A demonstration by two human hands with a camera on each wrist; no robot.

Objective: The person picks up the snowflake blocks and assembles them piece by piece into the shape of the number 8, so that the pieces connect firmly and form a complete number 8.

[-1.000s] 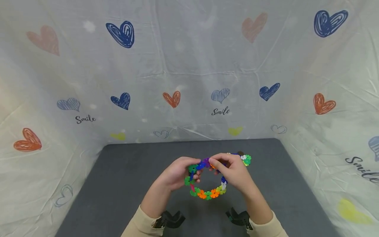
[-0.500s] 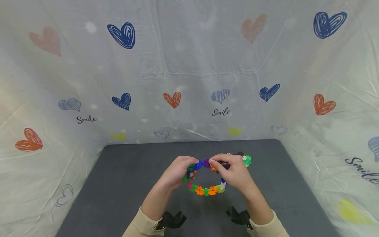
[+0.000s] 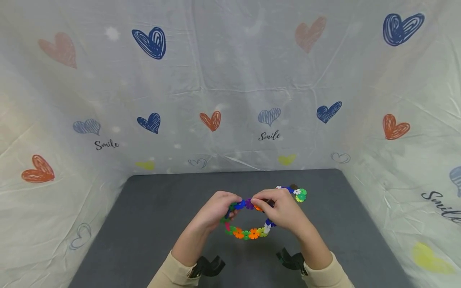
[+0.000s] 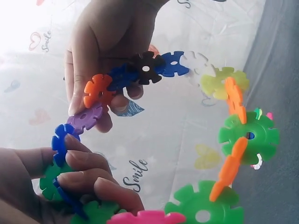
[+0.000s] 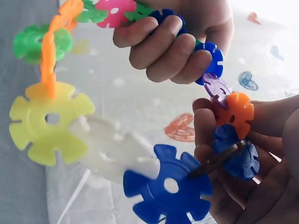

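Note:
A ring of interlocking snowflake discs (image 3: 246, 235) in many colours is held up above the table between both hands. At the left of the ring, my left hand (image 3: 216, 209) curls its fingers round a blue disc (image 4: 60, 143) and the green ones beside it. My right hand (image 3: 284, 209) pinches the ring at a purple disc (image 4: 85, 118) and an orange disc (image 4: 97, 89). The blue and purple discs meet edge to edge between the hands; whether they are slotted together I cannot tell. Brown, white and yellow discs follow round the loop.
Behind my right hand, several more joined discs (image 3: 301, 195) in green, white and blue lie on the dark grey table (image 3: 155, 220). A white curtain (image 3: 230, 80) printed with hearts stands round its back and sides. Black straps (image 3: 210, 267) sit at both wrists.
Both hands keep their hold while the ring shifts slightly left and its front part tilts. A gap between the blue and purple discs half a second ago has narrowed.

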